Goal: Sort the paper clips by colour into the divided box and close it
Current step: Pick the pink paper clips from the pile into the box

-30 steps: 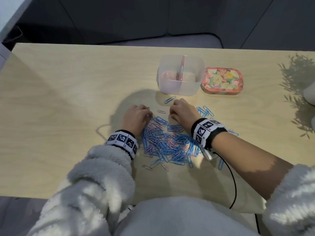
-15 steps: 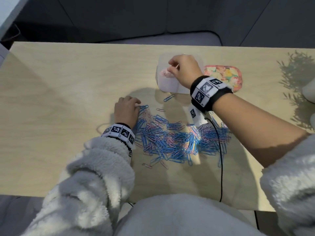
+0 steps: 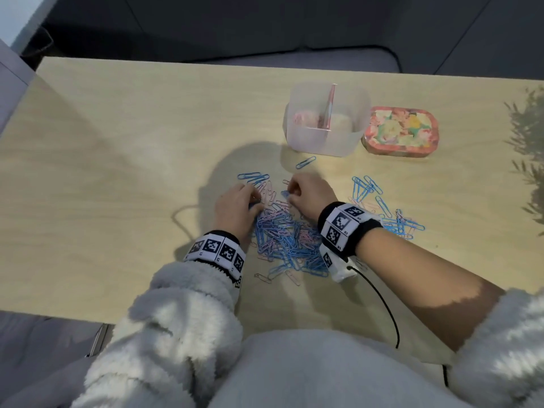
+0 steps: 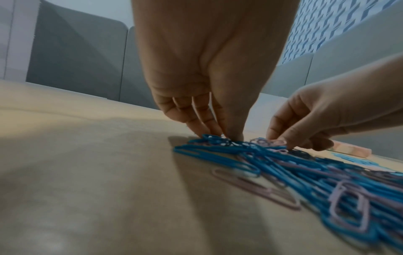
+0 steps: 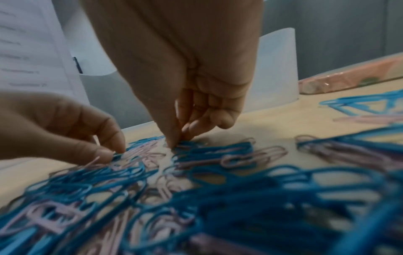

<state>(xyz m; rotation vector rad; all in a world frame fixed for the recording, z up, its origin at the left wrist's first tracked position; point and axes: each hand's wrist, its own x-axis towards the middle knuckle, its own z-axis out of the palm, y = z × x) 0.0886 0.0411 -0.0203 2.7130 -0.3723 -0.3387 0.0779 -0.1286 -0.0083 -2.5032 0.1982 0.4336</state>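
Note:
A heap of blue and pink paper clips [image 3: 284, 240] lies on the wooden table in front of me. My left hand [image 3: 254, 201] is at the heap's far left edge, its fingertips [image 4: 214, 132] down among the clips and pinching a pink clip [image 5: 93, 160]. My right hand [image 3: 290, 191] is beside it at the heap's far edge, with thumb and forefinger [image 5: 174, 138] pinched on a clip whose colour I cannot tell. The translucent divided box [image 3: 323, 142] stands open behind the hands, with pink clips in its left compartment. Its flowered lid [image 3: 400, 131] lies to its right.
A single blue clip [image 3: 306, 162] lies just in front of the box. More blue clips [image 3: 365, 187] are scattered to the right of my right wrist. A black cable [image 3: 382, 301] runs from that wrist toward the table's near edge. Leaf shadows fall at the far right.
My right hand has come back from over the box to the far edge of the heap. My left hand has stayed at the heap's left edge.

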